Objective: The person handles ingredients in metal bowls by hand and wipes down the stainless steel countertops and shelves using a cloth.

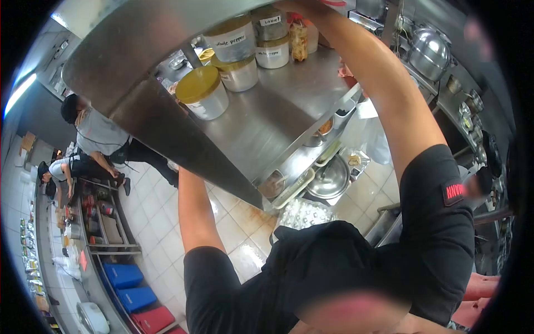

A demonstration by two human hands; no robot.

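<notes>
My left forearm rises behind the slanted steel post, which hides my left hand. My right arm stretches up over the steel shelf to the top edge of the view. Its hand is mostly cut off there, near the tubs, and the fingers do not show. On the shelf are several clear tubs, among them a yellow-lidded tub and a stacked tub labelled white pepper. A plastic bottle with pale brown contents stands beside them.
Below the shelf are a steel bowl and foil-covered things. Two co-workers stand at left, one in a grey shirt. Blue bins and a red bin sit under the left counter. Pots line the right shelves.
</notes>
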